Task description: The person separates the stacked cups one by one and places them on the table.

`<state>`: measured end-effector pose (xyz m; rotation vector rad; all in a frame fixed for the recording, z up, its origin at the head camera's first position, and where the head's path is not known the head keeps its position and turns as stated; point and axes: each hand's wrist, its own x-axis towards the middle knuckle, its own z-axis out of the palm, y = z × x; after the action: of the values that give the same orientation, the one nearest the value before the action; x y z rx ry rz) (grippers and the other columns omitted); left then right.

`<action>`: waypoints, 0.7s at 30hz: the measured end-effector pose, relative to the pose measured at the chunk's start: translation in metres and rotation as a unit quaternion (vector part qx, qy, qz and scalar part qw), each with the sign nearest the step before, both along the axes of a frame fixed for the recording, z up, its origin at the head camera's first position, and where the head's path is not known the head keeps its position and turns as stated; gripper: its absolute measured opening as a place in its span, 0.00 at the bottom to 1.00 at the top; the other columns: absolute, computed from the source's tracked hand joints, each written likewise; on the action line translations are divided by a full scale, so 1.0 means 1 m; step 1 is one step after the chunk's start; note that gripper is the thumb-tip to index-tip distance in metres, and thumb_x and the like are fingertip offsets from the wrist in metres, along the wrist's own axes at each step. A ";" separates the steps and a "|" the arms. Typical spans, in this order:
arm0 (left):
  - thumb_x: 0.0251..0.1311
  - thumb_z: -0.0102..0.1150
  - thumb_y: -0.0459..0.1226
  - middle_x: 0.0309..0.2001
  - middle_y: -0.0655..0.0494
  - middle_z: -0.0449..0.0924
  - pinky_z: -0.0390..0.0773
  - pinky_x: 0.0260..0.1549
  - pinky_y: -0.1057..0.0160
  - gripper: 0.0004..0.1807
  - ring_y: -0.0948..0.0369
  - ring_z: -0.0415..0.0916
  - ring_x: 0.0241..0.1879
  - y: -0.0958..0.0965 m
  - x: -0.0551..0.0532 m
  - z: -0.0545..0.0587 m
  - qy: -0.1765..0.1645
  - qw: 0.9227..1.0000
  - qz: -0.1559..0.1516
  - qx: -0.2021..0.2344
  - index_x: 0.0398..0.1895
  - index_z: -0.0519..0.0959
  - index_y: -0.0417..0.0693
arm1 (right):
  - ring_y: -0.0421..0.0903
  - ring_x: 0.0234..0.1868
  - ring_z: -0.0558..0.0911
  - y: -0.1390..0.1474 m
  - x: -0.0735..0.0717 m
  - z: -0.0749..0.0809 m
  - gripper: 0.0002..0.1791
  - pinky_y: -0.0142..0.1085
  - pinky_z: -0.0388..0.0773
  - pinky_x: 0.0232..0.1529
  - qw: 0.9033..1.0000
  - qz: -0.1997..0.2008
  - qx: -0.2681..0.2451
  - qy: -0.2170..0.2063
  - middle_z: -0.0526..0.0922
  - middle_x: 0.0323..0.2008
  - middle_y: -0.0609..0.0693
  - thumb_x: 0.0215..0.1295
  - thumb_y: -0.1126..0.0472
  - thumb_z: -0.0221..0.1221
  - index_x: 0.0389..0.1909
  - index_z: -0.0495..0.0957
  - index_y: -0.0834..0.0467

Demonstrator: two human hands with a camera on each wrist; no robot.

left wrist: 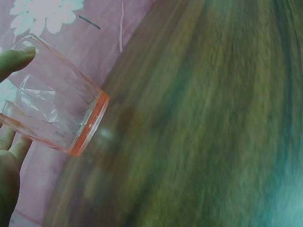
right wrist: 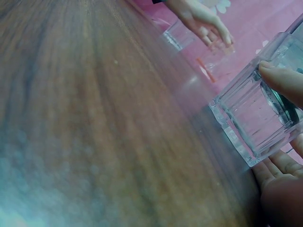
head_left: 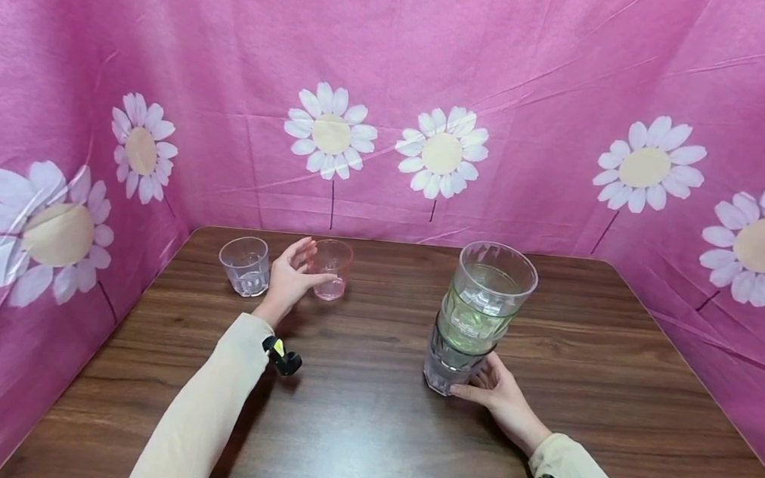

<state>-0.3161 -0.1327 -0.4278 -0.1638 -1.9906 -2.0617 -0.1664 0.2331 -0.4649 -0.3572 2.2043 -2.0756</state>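
My left hand [head_left: 290, 279] is at the pink glass [head_left: 342, 262], its thumb across the front and its fingers along the far left side. In the left wrist view, thumb and fingers lie on opposite sides of this see-through pink tumbler [left wrist: 61, 101] with an orange-looking base. My right hand [head_left: 500, 396] grips the lowest glass of a tall stack of glasses [head_left: 478, 316], thumb in front and fingers behind. The stack has a clear glass at the top, then a green one, a dark grey one and a pale faceted one [right wrist: 246, 127] at the bottom.
Another clear glass [head_left: 244, 266] stands upright just left of my left hand. The brown wooden table [head_left: 353, 419] runs back to a pink cloth [head_left: 398, 58] printed with daisies, which also hangs along both sides. A small black camera [head_left: 282, 355] is strapped at each wrist.
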 end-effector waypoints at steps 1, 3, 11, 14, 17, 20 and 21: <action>0.38 0.73 0.16 0.66 0.35 0.70 0.72 0.64 0.55 0.47 0.43 0.67 0.66 -0.002 -0.001 -0.002 -0.002 1.000 0.002 -0.002 0.68 0.66 0.31 | 0.31 0.60 0.73 0.000 0.000 0.000 0.44 0.26 0.71 0.60 1.000 0.000 0.000 0.000 0.65 0.67 0.70 0.57 0.74 0.67 0.72 0.53 0.70; 0.38 0.73 0.16 0.65 0.34 0.70 0.72 0.65 0.55 0.47 0.42 0.66 0.66 -0.005 -0.001 -0.006 -0.004 1.000 0.006 -0.001 0.68 0.66 0.32 | 0.31 0.60 0.73 0.000 0.000 -0.001 0.45 0.26 0.72 0.59 1.000 -0.002 0.001 -0.003 0.66 0.67 0.70 0.57 0.73 0.67 0.72 0.53 0.70; 0.37 0.73 0.16 0.65 0.29 0.68 0.69 0.66 0.53 0.46 0.41 0.66 0.66 -0.015 -0.002 -0.013 0.012 1.000 0.012 0.013 0.67 0.66 0.30 | 0.32 0.60 0.74 0.001 -0.003 -0.002 0.45 0.27 0.73 0.59 1.000 -0.003 0.003 -0.004 0.69 0.66 0.64 0.56 0.72 0.68 0.72 0.54 0.69; 0.38 0.72 0.16 0.66 0.30 0.68 0.68 0.67 0.53 0.46 0.41 0.65 0.67 -0.015 -0.002 -0.014 0.010 1.000 0.006 0.015 0.67 0.66 0.30 | 0.32 0.60 0.74 0.001 -0.003 -0.003 0.45 0.26 0.73 0.59 1.000 -0.001 0.004 0.001 0.70 0.66 0.63 0.56 0.72 0.68 0.71 0.54 0.69; 0.40 0.72 0.16 0.66 0.32 0.68 0.67 0.68 0.54 0.46 0.43 0.65 0.67 -0.015 -0.002 -0.015 0.008 1.000 0.004 0.017 0.68 0.65 0.30 | 0.32 0.60 0.74 0.000 -0.002 -0.002 0.44 0.26 0.72 0.60 1.000 0.001 0.000 0.005 0.70 0.65 0.63 0.56 0.73 0.68 0.71 0.54 0.69; 0.41 0.71 0.16 0.67 0.33 0.67 0.66 0.69 0.54 0.46 0.44 0.64 0.68 -0.014 -0.001 -0.016 0.010 1.000 0.003 0.022 0.69 0.63 0.29 | 0.31 0.60 0.74 0.000 -0.002 -0.001 0.45 0.25 0.71 0.60 1.000 0.002 -0.002 0.007 0.69 0.66 0.66 0.56 0.74 0.68 0.71 0.54 0.70; 0.42 0.71 0.15 0.67 0.32 0.67 0.65 0.69 0.54 0.46 0.44 0.64 0.68 -0.014 -0.001 -0.017 0.010 1.000 0.003 0.023 0.69 0.62 0.28 | 0.31 0.60 0.73 0.000 -0.001 -0.001 0.45 0.25 0.70 0.61 1.000 0.002 -0.002 0.007 0.68 0.66 0.67 0.56 0.74 0.68 0.71 0.54 0.70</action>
<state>-0.3171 -0.1467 -0.4444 -0.1697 -1.9270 -2.0926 -0.1679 0.2328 -0.4656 -0.3782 2.2066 -2.0821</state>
